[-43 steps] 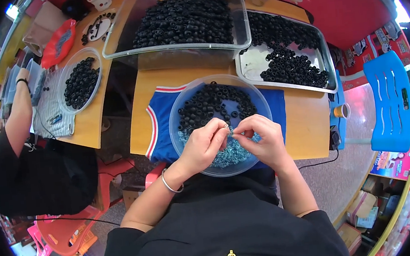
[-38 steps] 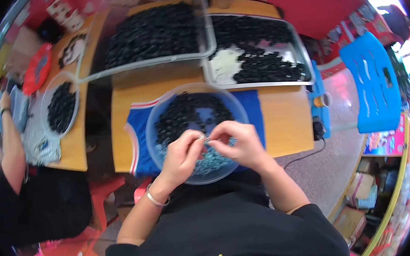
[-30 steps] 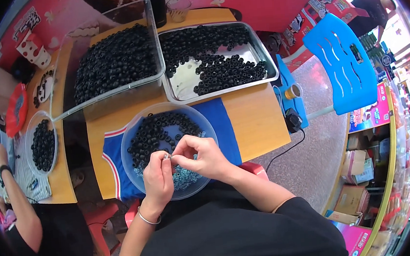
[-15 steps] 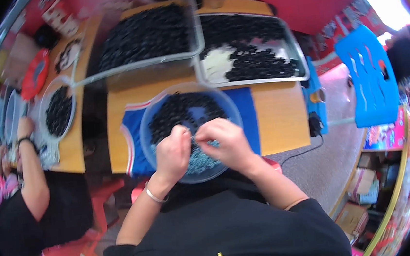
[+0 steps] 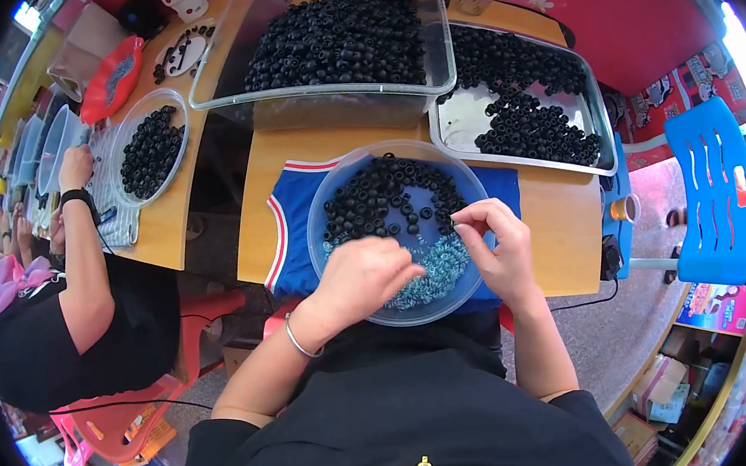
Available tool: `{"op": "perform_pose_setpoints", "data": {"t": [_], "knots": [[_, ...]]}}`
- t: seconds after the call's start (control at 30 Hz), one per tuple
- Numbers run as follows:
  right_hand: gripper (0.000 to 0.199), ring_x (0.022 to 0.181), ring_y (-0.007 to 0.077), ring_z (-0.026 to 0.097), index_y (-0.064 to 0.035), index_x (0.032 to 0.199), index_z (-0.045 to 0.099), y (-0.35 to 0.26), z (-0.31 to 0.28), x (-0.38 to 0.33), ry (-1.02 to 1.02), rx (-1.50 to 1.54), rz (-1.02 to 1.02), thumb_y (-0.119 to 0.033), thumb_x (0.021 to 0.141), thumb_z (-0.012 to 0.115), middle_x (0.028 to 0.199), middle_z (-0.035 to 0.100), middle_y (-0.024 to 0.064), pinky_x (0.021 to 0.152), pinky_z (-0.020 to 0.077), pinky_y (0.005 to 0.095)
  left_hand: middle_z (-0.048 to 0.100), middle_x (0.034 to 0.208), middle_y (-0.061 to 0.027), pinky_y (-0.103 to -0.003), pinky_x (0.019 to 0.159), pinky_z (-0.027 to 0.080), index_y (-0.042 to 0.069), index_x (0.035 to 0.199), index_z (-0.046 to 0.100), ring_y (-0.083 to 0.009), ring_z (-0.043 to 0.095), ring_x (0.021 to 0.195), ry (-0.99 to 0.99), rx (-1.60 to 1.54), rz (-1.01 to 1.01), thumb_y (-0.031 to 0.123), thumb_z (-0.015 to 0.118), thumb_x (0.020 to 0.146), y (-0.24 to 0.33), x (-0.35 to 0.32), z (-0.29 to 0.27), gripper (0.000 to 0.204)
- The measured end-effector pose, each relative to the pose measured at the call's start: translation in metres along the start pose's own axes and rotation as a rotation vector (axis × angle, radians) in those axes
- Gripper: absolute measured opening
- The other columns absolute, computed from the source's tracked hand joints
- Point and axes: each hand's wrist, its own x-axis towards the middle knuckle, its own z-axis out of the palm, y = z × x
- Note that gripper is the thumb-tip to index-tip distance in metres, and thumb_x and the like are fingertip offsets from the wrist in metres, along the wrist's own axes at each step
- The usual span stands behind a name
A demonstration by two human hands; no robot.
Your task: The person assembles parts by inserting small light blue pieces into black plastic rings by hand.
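- Head view, centre: a round translucent bowl [image 5: 424, 200] lies over blue cloth [image 5: 300, 257] at the near edge of the table [image 5: 559, 234]. Black beads [image 5: 360, 206] fill its far part; small pale-blue pieces [image 5: 442, 267] lie heaped in its near part.
- Head view, left: my left hand [image 5: 363, 274] is above the bowl's near left part, back upward, fingers curled inward. I cannot tell whether it holds anything.
- Head view, right: my right hand [image 5: 503, 248] is at the bowl's right side, thumb and forefinger in a narrow pinch. I cannot tell whether anything sits between the tips.
- Head view, handling: the beads look light, stiff and prone to rolling; I judge them best taken across the outer wall, clear of the hole. The pale-blue pieces look light and perhaps slippery, and suit a fingertip pinch.
- Head view, surroundings: beyond the bowl stand a clear box [image 5: 334, 93] and a metal tray [image 5: 465, 123], both bearing black beads. To my left, near another bead-filled bowl [image 5: 127, 135], is a co-worker's hand [image 5: 76, 166].
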Motion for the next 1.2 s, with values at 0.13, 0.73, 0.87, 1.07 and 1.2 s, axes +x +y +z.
{"op": "perform_pose_setpoints", "data": {"t": [0.13, 0.73, 0.87, 1.07, 1.2], "knots": [[0.010, 0.069, 0.0164, 0.062, -0.0008, 0.090, 0.065, -0.001, 0.002, 0.001, -0.014, 0.039, 0.019, 0.001, 0.081, 0.069, 0.083, 0.064, 0.0085, 0.063, 0.0505, 0.0269, 0.057, 0.078, -0.0077, -0.039, 0.069, 0.047, 0.007, 0.072, 0.060, -0.0268, 0.057, 0.078, 0.175, 0.150, -0.075, 0.015, 0.072, 0.074, -0.011, 0.019, -0.003, 0.016], [0.015, 0.069, 0.0148, 0.063, -0.0017, 0.091, 0.068, -0.007, 0.013, -0.002, -0.007, 0.113, 0.047, 0.004, 0.077, 0.071, 0.084, 0.066, 0.0075, 0.061, 0.0510, 0.0254, 0.065, 0.106, -0.0084, -0.027, 0.084, 0.054, 0.001, 0.108, 0.064, -0.0149, 0.065, 0.093, 0.059, -1.424, -0.478, 0.002, 0.066, 0.087, -0.024, 0.009, 0.001, 0.022], [0.015, 0.068, 0.0140, 0.063, -0.0023, 0.089, 0.069, -0.016, 0.018, 0.000, -0.048, 0.190, 0.034, 0.002, 0.076, 0.074, 0.084, 0.067, 0.0072, 0.060, 0.0509, 0.0255, 0.064, 0.107, -0.0087, -0.028, 0.084, 0.054, 0.003, 0.107, 0.062, -0.0163, 0.065, 0.095, 0.110, -1.759, -0.444, 0.001, 0.067, 0.086, -0.021, 0.001, 0.012, 0.021], [0.015, 0.067, 0.0143, 0.062, -0.0023, 0.084, 0.068, -0.021, 0.025, 0.000, -0.080, 0.140, -0.082, 0.000, 0.072, 0.077, 0.081, 0.067, 0.0065, 0.058, 0.0506, 0.0261, 0.066, 0.098, -0.0072, -0.027, 0.079, 0.055, 0.003, 0.102, 0.061, -0.0142, 0.066, 0.089, 0.124, -1.857, -0.458, 0.001, 0.068, 0.086, -0.023, -0.005, 0.020, 0.018], [0.017, 0.065, 0.0136, 0.061, -0.0027, 0.080, 0.066, -0.020, 0.024, -0.001, -0.139, 0.150, -0.001, -0.003, 0.070, 0.080, 0.077, 0.064, 0.0054, 0.056, 0.0489, 0.0256, 0.065, 0.097, -0.0054, -0.025, 0.076, 0.055, 0.004, 0.101, 0.061, -0.0128, 0.065, 0.087, 0.059, -1.856, -0.488, 0.002, 0.069, 0.086, -0.021, -0.006, 0.018, 0.018]]}}
